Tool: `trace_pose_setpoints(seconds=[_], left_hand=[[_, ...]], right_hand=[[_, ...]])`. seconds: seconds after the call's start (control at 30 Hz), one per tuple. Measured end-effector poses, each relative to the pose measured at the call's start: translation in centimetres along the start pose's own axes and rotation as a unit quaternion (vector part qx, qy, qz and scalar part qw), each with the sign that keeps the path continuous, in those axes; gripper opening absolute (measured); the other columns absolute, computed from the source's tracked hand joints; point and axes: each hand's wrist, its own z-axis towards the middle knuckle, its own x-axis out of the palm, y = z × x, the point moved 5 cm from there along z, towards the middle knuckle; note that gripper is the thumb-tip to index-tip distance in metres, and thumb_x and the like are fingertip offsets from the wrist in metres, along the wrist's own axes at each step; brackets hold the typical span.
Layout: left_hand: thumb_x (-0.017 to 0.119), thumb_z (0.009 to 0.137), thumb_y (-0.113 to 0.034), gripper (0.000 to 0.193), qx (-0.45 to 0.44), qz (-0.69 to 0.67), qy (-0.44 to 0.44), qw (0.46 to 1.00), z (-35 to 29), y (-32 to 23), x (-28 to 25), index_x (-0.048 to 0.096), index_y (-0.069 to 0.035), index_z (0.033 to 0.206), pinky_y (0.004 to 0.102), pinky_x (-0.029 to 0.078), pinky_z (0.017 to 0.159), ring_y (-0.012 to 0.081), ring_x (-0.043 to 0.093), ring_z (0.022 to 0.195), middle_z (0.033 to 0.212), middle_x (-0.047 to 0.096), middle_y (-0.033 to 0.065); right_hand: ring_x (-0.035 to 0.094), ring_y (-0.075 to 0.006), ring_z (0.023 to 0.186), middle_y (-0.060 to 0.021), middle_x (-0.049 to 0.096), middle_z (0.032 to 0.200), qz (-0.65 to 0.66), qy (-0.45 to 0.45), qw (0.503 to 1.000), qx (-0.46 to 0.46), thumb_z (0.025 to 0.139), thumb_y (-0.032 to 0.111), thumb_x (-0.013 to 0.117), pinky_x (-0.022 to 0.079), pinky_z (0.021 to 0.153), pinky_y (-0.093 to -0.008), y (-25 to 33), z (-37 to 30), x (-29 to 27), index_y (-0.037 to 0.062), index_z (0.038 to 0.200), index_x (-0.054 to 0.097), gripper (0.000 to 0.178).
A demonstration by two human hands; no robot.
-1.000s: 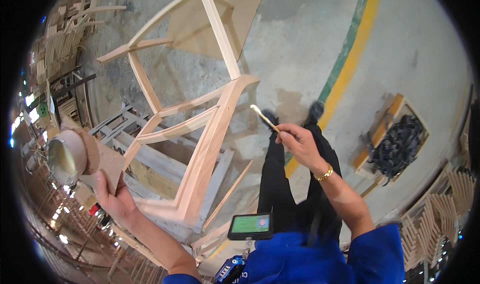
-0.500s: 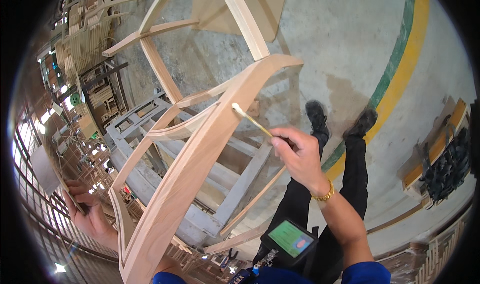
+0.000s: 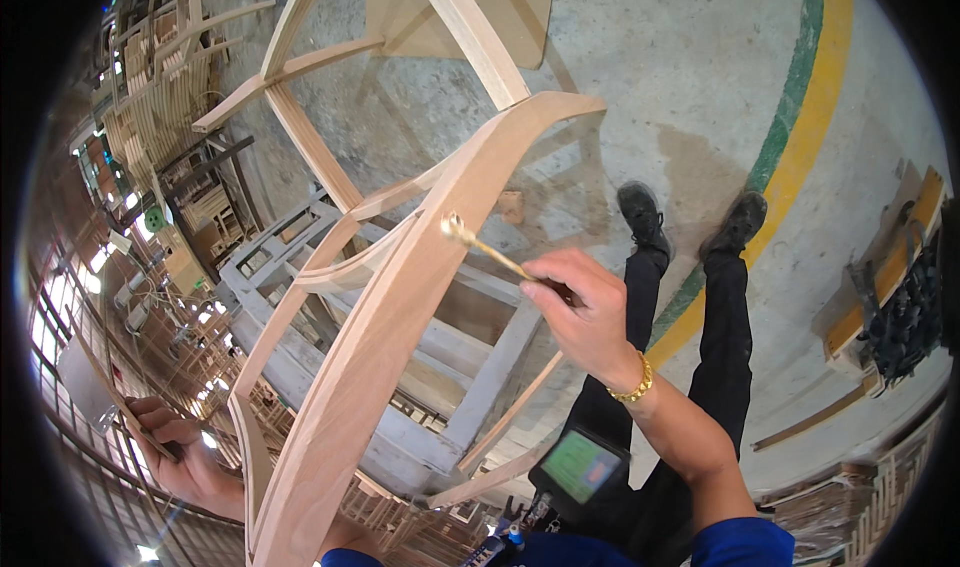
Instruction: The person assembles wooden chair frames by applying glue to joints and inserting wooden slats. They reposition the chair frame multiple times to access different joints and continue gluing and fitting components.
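My right hand (image 3: 582,312) pinches a thin yellowish stick (image 3: 500,259) that has a creamy, wet-looking dab at its tip. That tip is at the face of the broad curved rail of a bare wooden chair-like frame (image 3: 400,292), around the middle of its length. On the far left, my left hand (image 3: 195,467) grips a thin flat board (image 3: 95,377) with a pale face, held up beyond the frame's lower end. Part of my left forearm is hidden behind the rail.
Under the frame stands a grey slatted stand (image 3: 490,367). A brown sheet (image 3: 460,12) lies on the concrete floor at the top. Wooden parts (image 3: 140,117) are stacked upper left. At right is a wooden crate with black straps (image 3: 900,307). A badge (image 3: 578,464) hangs before me.
The stick's tip has moved slightly left and down along the rail, and my right hand with it. My left hand, still gripping the board, is a little lower in the picture.
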Motion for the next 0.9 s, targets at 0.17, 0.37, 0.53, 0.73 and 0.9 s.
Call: trace_pose_setpoints(seconds=[0.17, 0.37, 0.53, 0.73, 0.9], left_hand=[[0.044, 0.091, -0.007, 0.022, -0.013, -0.025, 0.011, 1.000, 0.1, 0.3, 0.2, 0.043, 0.002, 0.112, 0.0246, 0.045, 0.065, 0.0114, 0.051, 0.082, 0.098, 0.047, 0.0050], [0.044, 0.091, -0.007, 0.022, -0.010, -0.012, 0.007, 1.000, 0.2, 0.1, 0.1, 0.044, 0.002, 0.111, 0.0233, 0.045, 0.064, 0.0102, 0.051, 0.081, 0.096, 0.047, 0.0043], [0.046, 0.090, -0.005, 0.024, 0.010, 0.012, 0.001, 1.000, 0.2, -0.5, -0.3, 0.043, 0.002, 0.113, 0.0200, 0.046, 0.062, 0.0083, 0.052, 0.079, 0.096, 0.047, 0.0037], [0.048, 0.089, -0.003, 0.030, 0.014, 0.016, -0.006, 1.000, 0.2, -0.6, -0.3, 0.041, 0.003, 0.118, 0.0180, 0.047, 0.062, 0.0065, 0.052, 0.079, 0.096, 0.047, 0.0033], [0.047, 0.089, -0.003, 0.031, 0.014, 0.028, -0.009, 0.999, 0.2, -0.6, -0.2, 0.040, 0.003, 0.118, 0.0181, 0.047, 0.062, 0.0065, 0.052, 0.078, 0.096, 0.047, 0.0031]], right_hand=[[0.053, -0.0125, 0.058, -0.0083, 0.060, 0.078, 0.035, -0.023, 0.998, 0.038, 0.071, -0.004, 0.065, 0.041, 0.051, -0.0225, -0.5, 0.0, -0.1, -0.0002, 0.085, 0.063, 0.015], [0.054, -0.0116, 0.060, -0.0084, 0.061, 0.078, 0.036, -0.021, 0.998, 0.042, 0.070, -0.004, 0.065, 0.041, 0.052, -0.0223, -1.3, 0.7, 0.0, -0.0010, 0.086, 0.064, 0.016], [0.055, -0.0119, 0.062, -0.0087, 0.061, 0.079, 0.057, -0.017, 0.994, 0.087, 0.071, -0.004, 0.066, 0.042, 0.052, -0.0222, -1.3, -0.5, -0.5, -0.0012, 0.086, 0.063, 0.016], [0.053, -0.0109, 0.062, -0.0081, 0.061, 0.080, 0.066, -0.022, 0.994, 0.083, 0.072, -0.003, 0.066, 0.042, 0.053, -0.0218, -0.3, -1.4, 0.3, -0.0012, 0.087, 0.063, 0.015], [0.053, -0.0105, 0.062, -0.0078, 0.061, 0.081, 0.080, -0.045, 0.991, 0.097, 0.072, -0.004, 0.065, 0.042, 0.053, -0.0216, -0.8, -1.3, 0.4, -0.0012, 0.087, 0.063, 0.015]])
